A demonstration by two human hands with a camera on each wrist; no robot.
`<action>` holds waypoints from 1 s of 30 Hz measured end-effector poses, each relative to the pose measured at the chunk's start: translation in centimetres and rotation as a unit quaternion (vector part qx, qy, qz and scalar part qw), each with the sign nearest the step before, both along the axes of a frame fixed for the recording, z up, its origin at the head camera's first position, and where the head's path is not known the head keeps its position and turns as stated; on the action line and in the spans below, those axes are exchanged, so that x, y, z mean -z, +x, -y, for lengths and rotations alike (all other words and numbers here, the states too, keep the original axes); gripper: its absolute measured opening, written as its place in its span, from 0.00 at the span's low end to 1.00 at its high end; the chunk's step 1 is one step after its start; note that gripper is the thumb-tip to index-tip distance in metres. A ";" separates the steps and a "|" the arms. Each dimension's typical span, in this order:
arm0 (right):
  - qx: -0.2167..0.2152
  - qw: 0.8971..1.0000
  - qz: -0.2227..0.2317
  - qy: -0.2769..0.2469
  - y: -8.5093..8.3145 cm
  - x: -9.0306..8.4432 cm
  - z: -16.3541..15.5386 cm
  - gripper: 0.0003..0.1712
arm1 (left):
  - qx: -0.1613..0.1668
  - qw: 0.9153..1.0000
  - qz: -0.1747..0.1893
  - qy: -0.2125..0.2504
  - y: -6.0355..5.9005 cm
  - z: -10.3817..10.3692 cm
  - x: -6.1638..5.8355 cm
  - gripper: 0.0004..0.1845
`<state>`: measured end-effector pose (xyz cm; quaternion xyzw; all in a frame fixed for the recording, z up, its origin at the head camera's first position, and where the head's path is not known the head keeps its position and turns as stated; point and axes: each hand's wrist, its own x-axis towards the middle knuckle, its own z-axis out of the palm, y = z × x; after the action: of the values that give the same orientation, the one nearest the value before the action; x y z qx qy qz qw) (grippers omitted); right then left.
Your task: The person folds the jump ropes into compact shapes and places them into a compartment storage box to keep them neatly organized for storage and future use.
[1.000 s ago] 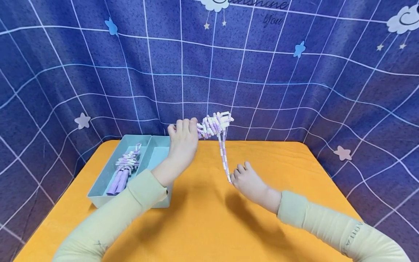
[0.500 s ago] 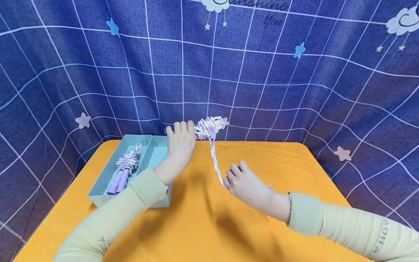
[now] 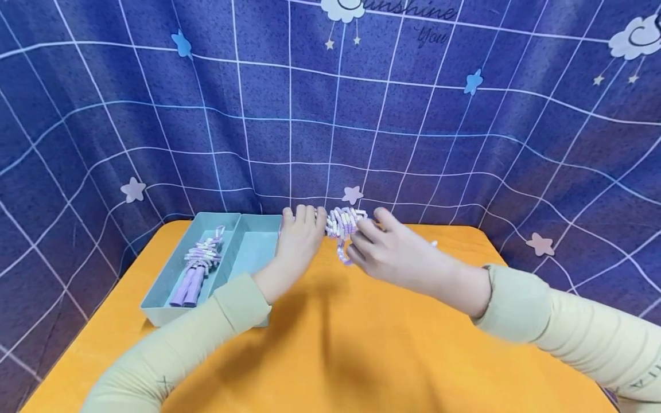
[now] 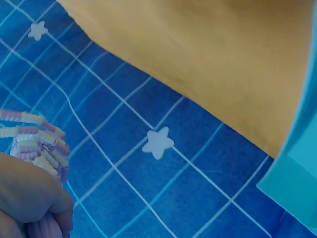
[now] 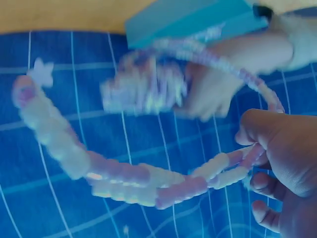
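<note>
A beaded jump rope point(image 3: 341, 221) in white and lilac is held above the table, wound round itself in a bundle. My left hand point(image 3: 299, 241) grips its lilac handles point(image 4: 43, 228), which are mostly hidden by the fingers. My right hand point(image 3: 389, 249), just right of the bundle, pinches the doubled free length of rope between thumb and finger. In the right wrist view this free strand point(image 5: 121, 173) arcs away from the pinch to a folded end, and another stretch runs back to the blurred bundle. The other right fingers are loosely bent.
A light blue box point(image 3: 253, 249) with two compartments stands at the table's left. A second wound jump rope point(image 3: 198, 264) with lilac handles lies in its left compartment. Behind the orange table point(image 3: 320, 355) hangs a dark blue curtain point(image 3: 413, 132) with grid lines and stars.
My right hand has risen from below the bundle to beside it, carrying the free strand, so the hanging part is now short. My left hand has lowered slightly, still gripping the handles.
</note>
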<state>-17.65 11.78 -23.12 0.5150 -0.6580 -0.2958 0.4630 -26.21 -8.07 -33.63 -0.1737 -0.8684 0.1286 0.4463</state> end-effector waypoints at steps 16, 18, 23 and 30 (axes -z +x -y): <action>-0.004 1.000 -0.013 -0.011 -4.3 -4.6 -1.9 0.19 | 0.138 0.988 -0.019 -0.063 3.3 -3.1 0.9 0.19; -0.002 1.000 -0.004 -0.010 -5.1 -4.6 -2.3 0.19 | 0.148 0.986 -0.028 -0.076 3.5 -3.2 0.9 0.20; 0.013 1.000 0.018 -0.005 -6.6 -4.0 -3.2 0.16 | 0.181 0.976 -0.040 -0.112 4.0 -3.4 0.6 0.19; 0.001 0.999 0.038 -0.002 -8.5 -2.2 -4.1 0.13 | 0.233 0.964 -0.022 -0.129 4.4 -3.0 0.2 0.12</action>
<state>-26.14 15.88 -20.90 0.5238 -0.6764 -0.2752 0.4387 -21.76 -5.03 -33.79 -0.4246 -0.7698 0.1360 0.4568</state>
